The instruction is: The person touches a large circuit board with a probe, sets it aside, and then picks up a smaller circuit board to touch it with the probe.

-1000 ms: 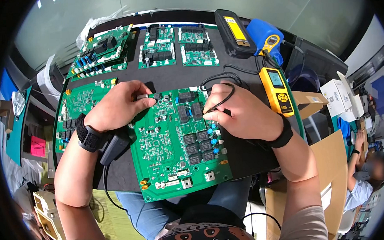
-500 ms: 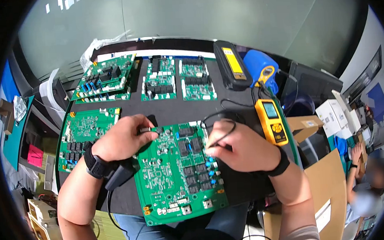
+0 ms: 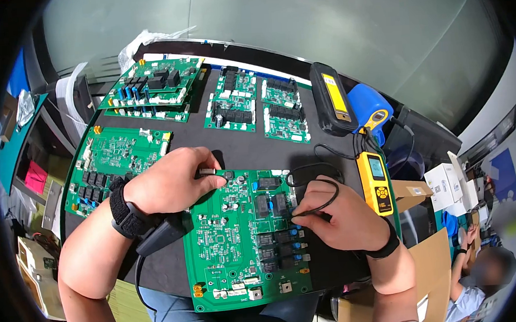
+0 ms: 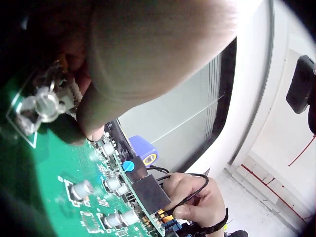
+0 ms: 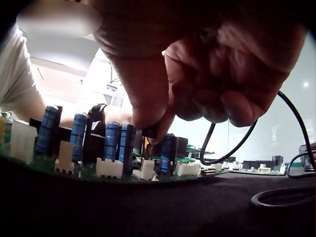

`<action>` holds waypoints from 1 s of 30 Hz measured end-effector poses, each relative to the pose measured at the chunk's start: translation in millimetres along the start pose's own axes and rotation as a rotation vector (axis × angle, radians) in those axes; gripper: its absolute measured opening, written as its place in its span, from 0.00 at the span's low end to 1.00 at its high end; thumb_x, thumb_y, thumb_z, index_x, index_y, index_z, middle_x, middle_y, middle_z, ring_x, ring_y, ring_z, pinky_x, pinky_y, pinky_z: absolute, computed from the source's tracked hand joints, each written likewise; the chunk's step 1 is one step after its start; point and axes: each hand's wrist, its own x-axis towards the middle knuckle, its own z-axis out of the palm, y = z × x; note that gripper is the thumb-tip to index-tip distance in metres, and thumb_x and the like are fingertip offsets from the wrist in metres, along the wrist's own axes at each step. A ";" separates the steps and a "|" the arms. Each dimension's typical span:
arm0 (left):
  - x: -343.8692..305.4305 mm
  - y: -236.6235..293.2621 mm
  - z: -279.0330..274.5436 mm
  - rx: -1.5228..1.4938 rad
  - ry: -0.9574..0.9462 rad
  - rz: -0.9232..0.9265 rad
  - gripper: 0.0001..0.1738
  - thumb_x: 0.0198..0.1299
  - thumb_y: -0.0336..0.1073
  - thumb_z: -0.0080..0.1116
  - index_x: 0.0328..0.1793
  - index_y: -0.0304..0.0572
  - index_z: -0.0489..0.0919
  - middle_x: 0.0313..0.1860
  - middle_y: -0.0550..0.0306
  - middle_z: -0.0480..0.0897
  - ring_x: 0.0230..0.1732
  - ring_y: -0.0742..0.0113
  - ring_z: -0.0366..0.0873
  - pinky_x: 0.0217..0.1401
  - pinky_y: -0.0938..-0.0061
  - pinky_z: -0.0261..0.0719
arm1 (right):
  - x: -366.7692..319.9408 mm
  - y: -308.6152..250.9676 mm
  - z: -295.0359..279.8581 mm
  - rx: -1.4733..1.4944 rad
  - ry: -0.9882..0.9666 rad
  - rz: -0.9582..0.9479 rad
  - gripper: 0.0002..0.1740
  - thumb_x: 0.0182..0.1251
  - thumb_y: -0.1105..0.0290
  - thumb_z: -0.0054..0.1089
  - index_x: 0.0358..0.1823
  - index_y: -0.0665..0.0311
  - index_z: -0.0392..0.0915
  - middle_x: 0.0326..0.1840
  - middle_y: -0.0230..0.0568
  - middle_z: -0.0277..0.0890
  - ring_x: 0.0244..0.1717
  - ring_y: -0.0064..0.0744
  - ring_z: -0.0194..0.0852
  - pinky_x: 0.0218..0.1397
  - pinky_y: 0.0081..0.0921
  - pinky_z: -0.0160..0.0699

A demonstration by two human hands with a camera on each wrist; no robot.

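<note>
A large green circuit board (image 3: 220,221) lies at the table's front edge, its upper left corner under the left hand (image 3: 174,180), whose thumb and finger pinch a small pale part at the board's top edge. Over the board's right side, the right hand (image 3: 345,215) pinches the tip of a black cable (image 3: 337,193) between thumb and forefinger, beside the black relays (image 3: 279,205). In the right wrist view that tip is among blue components (image 5: 111,141) and white connectors (image 5: 109,168). What the tip touches is hidden.
A yellow meter (image 3: 375,181) stands right of the hands, near a blue device (image 3: 369,109) and a black case (image 3: 332,99). Stacked boards (image 3: 149,88), small boards (image 3: 230,113) and another large board (image 3: 120,153) lie behind and left. A cardboard box (image 3: 420,251) is at the right.
The head view has shifted and tilted. Along the board's right side, the right hand has moved slightly toward the person, down to beside the lower relays. The left hand keeps its place.
</note>
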 end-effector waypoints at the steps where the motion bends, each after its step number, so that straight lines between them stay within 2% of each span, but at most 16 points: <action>1: -0.4 -0.5 0.0 -0.014 0.007 0.019 0.15 0.66 0.35 0.70 0.51 0.32 0.81 0.37 0.50 0.87 0.39 0.65 0.85 0.44 0.69 0.81 | 0.5 -1.0 -0.3 -0.004 0.005 0.013 0.09 0.54 0.78 0.74 0.34 0.61 0.82 0.30 0.37 0.74 0.35 0.43 0.73 0.40 0.37 0.71; 4: -0.8 -0.2 -0.4 -0.011 0.013 0.037 0.15 0.66 0.35 0.70 0.51 0.32 0.81 0.37 0.49 0.87 0.39 0.62 0.85 0.44 0.68 0.82 | 1.6 -4.8 -2.5 0.001 -0.023 0.050 0.05 0.59 0.77 0.71 0.33 0.63 0.81 0.32 0.39 0.75 0.39 0.47 0.74 0.41 0.39 0.76; 8: -1.2 1.4 -1.4 0.009 0.015 0.046 0.15 0.65 0.35 0.70 0.50 0.32 0.81 0.37 0.47 0.87 0.39 0.60 0.85 0.45 0.67 0.81 | 2.0 -6.7 -2.9 0.012 -0.026 0.068 0.05 0.59 0.77 0.71 0.33 0.63 0.82 0.31 0.39 0.75 0.38 0.47 0.74 0.42 0.38 0.76; 10: -0.9 -0.2 -0.4 -0.032 0.033 0.070 0.16 0.64 0.38 0.71 0.46 0.30 0.82 0.37 0.39 0.87 0.42 0.47 0.87 0.47 0.60 0.82 | 1.9 -6.1 -2.2 0.026 -0.019 0.058 0.05 0.59 0.78 0.71 0.33 0.64 0.82 0.30 0.40 0.75 0.36 0.47 0.75 0.43 0.38 0.76; 23: -0.3 -1.4 -0.6 -0.035 0.025 0.067 0.17 0.64 0.39 0.70 0.47 0.30 0.82 0.38 0.40 0.87 0.44 0.47 0.87 0.48 0.60 0.82 | 1.7 -6.2 -2.9 0.020 -0.026 0.080 0.04 0.59 0.77 0.71 0.34 0.64 0.84 0.31 0.39 0.77 0.36 0.46 0.75 0.44 0.38 0.76; 29: 0.3 -3.2 0.3 -0.031 0.024 0.069 0.17 0.64 0.39 0.71 0.48 0.30 0.82 0.39 0.40 0.87 0.44 0.46 0.87 0.48 0.60 0.82 | 2.8 -6.6 -4.3 -0.026 -0.041 0.058 0.04 0.59 0.78 0.70 0.34 0.65 0.83 0.31 0.40 0.76 0.36 0.46 0.76 0.48 0.37 0.75; 30: 0.5 -4.0 0.9 -0.011 0.028 0.079 0.17 0.64 0.38 0.71 0.49 0.31 0.82 0.38 0.43 0.87 0.43 0.51 0.87 0.47 0.62 0.82 | 2.7 -6.7 -4.5 -0.004 -0.045 0.067 0.04 0.59 0.78 0.70 0.34 0.65 0.84 0.31 0.40 0.76 0.36 0.46 0.76 0.48 0.37 0.75</action>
